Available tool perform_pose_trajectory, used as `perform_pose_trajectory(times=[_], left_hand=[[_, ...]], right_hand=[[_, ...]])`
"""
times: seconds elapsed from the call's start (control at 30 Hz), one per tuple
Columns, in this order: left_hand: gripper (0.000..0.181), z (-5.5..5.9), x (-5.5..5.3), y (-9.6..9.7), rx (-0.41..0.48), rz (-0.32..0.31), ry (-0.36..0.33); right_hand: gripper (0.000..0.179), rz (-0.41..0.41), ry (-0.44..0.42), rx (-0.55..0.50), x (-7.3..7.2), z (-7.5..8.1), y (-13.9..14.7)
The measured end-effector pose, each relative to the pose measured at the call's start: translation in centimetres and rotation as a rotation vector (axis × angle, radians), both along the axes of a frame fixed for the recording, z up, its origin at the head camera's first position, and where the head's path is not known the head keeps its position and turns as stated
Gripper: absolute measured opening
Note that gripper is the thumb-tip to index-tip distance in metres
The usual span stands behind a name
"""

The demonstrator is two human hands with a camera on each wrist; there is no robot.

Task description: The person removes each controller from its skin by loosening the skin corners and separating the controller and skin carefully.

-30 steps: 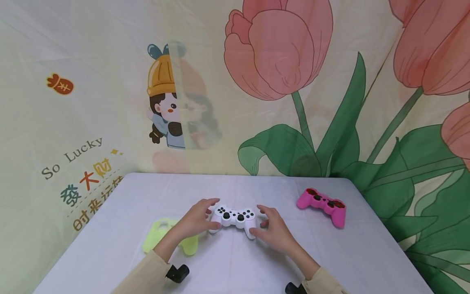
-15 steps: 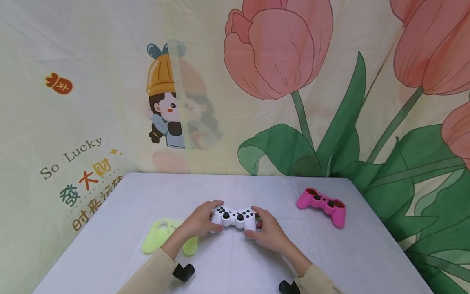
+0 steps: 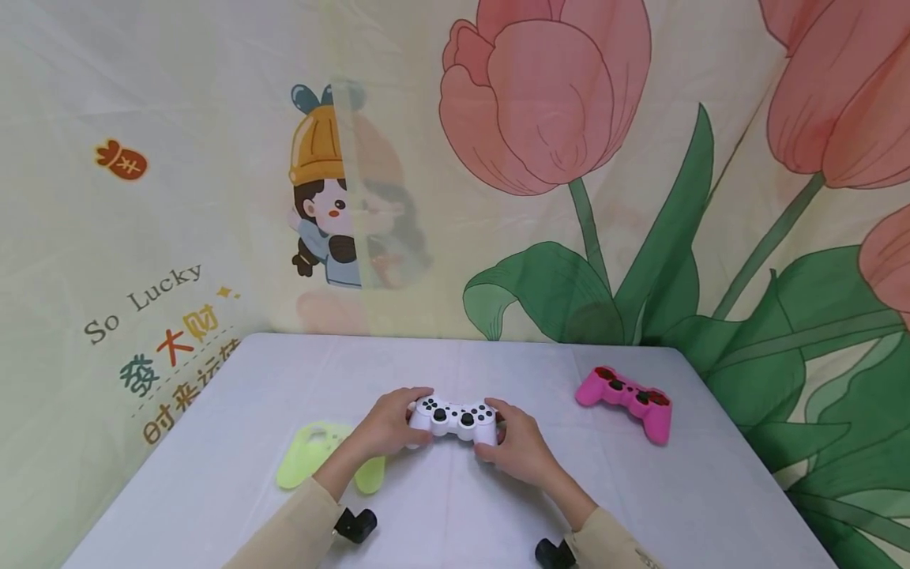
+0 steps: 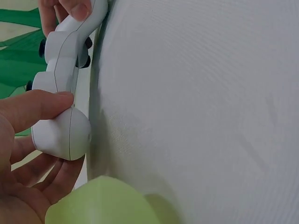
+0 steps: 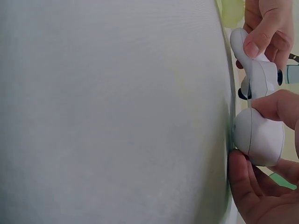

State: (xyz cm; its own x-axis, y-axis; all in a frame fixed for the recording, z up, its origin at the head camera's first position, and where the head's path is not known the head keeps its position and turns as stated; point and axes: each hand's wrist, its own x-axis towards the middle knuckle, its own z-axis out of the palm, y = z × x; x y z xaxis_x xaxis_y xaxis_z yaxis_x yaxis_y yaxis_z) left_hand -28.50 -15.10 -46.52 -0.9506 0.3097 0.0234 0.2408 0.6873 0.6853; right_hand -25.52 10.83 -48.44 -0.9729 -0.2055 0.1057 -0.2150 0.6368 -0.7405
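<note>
A white game controller with black thumbsticks lies level at the middle of the table. My left hand grips its left handle, and my right hand grips the right one. In the left wrist view the left thumb presses the near side of the white handle, fingers curled behind it. The right wrist view has the right thumb and fingers round the other handle. Whether the controller touches the table is hard to tell. Beside my left forearm lies a flat yellow-green controller-shaped cover, partly hidden by that arm.
A pink game controller with dark sticks sits at the right rear of the white-covered table. Behind the table's far edge hangs a printed cloth with tulips and lettering. Black wrist cameras jut from both sleeves.
Both hands, apart from the white controller a second ago, have closed in from its sides and now grip its handles. The controller stays at nearly the same spot.
</note>
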Motion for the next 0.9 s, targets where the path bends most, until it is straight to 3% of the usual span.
perform_pose_trajectory(times=[0.3,0.63,0.9], left_hand=[[0.077,1.2,-0.9,-2.4,0.019,0.027,0.008],[0.078,2.8,-2.2,-6.7,-0.015,0.030,0.035],[0.080,3.0,-3.0,-10.1,-0.026,0.067,0.009]], right_hand=[[0.078,0.030,0.062,0.002,-1.2,0.9,-1.8],[0.079,0.028,0.074,0.001,-2.5,2.6,-6.0],[0.077,0.054,0.086,-0.004,-3.9,2.8,-9.4]])
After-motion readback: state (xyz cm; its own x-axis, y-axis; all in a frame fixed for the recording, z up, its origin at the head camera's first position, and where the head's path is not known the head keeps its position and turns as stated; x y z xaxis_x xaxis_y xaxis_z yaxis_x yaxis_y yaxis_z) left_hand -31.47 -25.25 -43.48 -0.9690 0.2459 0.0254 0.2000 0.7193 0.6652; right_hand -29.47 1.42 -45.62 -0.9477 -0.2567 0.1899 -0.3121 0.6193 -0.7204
